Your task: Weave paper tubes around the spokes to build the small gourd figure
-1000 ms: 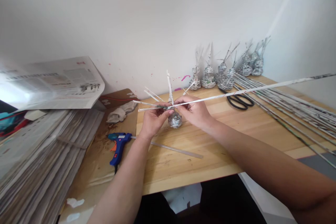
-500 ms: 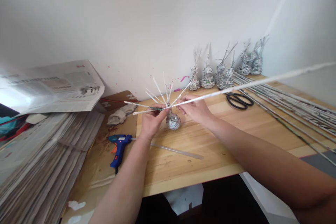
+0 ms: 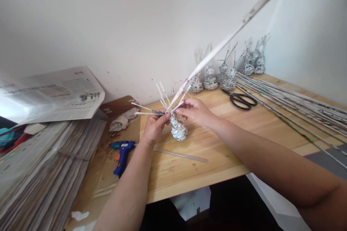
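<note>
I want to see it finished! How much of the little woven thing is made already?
The round bottom of the weave looks done. The left hand holds it at the neck while the right hand bends a long paper tube around the spokes. The spokes are bare above the neck, so the top is left. Finished ones stand by the wall.

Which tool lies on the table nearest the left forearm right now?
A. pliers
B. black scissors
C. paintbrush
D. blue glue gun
D: the blue glue gun lies just beside the left forearm, by the left hand that grips the woven paper piece, while the black scissors lie far off, beyond the right hand.
</note>
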Motion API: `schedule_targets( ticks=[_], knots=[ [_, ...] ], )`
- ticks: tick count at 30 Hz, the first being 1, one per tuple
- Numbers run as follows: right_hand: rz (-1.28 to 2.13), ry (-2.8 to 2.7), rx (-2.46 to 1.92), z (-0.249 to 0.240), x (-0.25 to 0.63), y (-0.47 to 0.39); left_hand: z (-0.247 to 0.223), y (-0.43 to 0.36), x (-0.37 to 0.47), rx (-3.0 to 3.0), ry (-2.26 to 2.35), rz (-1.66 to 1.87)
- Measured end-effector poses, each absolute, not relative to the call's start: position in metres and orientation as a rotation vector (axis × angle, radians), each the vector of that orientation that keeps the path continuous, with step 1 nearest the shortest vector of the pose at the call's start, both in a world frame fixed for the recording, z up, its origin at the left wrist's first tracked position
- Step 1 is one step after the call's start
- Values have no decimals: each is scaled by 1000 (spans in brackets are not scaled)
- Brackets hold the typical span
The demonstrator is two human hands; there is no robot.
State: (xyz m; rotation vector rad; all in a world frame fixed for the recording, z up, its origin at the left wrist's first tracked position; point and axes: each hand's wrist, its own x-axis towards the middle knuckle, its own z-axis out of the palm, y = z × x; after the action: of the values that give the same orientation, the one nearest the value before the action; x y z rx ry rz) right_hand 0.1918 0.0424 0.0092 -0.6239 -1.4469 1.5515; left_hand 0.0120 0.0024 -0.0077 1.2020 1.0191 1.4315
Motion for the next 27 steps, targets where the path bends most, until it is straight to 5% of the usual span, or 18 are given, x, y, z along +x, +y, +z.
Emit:
schedule_targets(
  ticks=[20,27],
  knots=[
    [828,-1850,-681,5,195,42,-9,2,13,1101,992,1379],
    [899,-1885,-596,5,196,43,-9,2,12,1093,992,1363]
  ],
)
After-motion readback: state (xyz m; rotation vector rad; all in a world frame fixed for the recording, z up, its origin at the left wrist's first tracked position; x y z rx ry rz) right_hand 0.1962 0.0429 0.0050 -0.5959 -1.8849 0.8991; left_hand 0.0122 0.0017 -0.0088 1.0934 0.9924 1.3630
